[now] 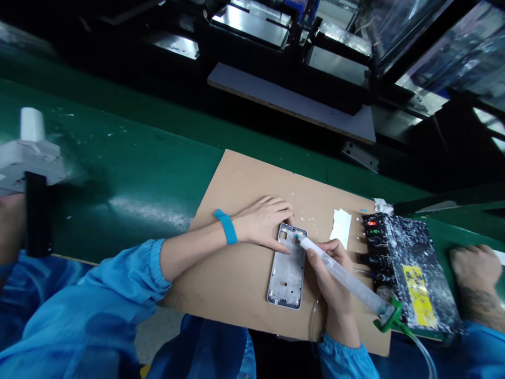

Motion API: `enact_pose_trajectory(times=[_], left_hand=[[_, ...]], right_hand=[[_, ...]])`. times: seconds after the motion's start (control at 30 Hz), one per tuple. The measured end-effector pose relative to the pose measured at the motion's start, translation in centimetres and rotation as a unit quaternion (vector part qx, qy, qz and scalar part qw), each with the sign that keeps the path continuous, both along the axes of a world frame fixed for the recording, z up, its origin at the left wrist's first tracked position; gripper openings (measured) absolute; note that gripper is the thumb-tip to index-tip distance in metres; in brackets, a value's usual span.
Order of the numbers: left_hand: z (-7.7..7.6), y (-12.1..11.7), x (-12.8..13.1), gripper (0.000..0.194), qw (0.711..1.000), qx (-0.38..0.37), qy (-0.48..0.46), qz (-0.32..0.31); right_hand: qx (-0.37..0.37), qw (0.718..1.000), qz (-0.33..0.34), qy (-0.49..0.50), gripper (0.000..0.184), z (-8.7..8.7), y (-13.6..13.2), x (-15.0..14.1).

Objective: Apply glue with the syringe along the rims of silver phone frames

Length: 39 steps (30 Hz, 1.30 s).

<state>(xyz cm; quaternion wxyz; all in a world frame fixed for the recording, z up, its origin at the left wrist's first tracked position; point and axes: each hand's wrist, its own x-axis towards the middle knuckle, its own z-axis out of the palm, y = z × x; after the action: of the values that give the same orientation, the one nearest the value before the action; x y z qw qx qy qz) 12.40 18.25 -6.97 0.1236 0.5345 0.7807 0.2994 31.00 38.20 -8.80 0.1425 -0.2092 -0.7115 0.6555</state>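
Observation:
My left hand (262,223) rests on the top left of a silver metal phone mid-frame (287,276), steadying it on a sheet of brown cardboard (232,289). A teal strap (226,226) circles my left wrist. My right hand (331,273) grips a clear dispensing syringe (347,272), a green fitting and clear tube at its rear end. Its thin blue-tipped nozzle (298,238) touches the frame's upper edge. The frame lies flat, its inner plate and cut-outs facing up.
A black dispenser control box (410,268) with lit buttons and splattered white residue sits right of the cardboard, beside a white paper strip (341,226). A co-worker's hand (471,268) lies beyond it. A white device (29,158) stands at left on the green bench (130,158).

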Motion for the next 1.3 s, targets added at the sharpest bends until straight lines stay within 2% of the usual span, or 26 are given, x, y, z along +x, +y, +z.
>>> enact_pose_trajectory(times=[0.27, 0.57, 0.8, 1.3], left_hand=[[-0.02, -0.04, 0.04, 0.061, 1.0, 0.003, -0.003, 0.002], [-0.27, 0.03, 0.02, 0.054, 1.0, 0.012, -0.004, 0.003], [-0.22, 0.0, 0.08, 0.059, 1.0, 0.011, 0.006, 0.002], [-0.27, -0.01, 0.07, 0.055, 1.0, 0.01, 0.008, 0.002]], right_hand=[[-0.013, 1.0, 0.0, -0.001, 0.044, 0.08, -0.07, -0.01], [0.007, 1.0, 0.001, 0.004, 0.042, 0.12, -0.09, 0.02], [0.009, 1.0, 0.005, 0.009, 0.041, 0.37, -0.17, -0.03], [0.023, 1.0, 0.004, 0.003, 0.042, 0.07, -0.16, 0.01]])
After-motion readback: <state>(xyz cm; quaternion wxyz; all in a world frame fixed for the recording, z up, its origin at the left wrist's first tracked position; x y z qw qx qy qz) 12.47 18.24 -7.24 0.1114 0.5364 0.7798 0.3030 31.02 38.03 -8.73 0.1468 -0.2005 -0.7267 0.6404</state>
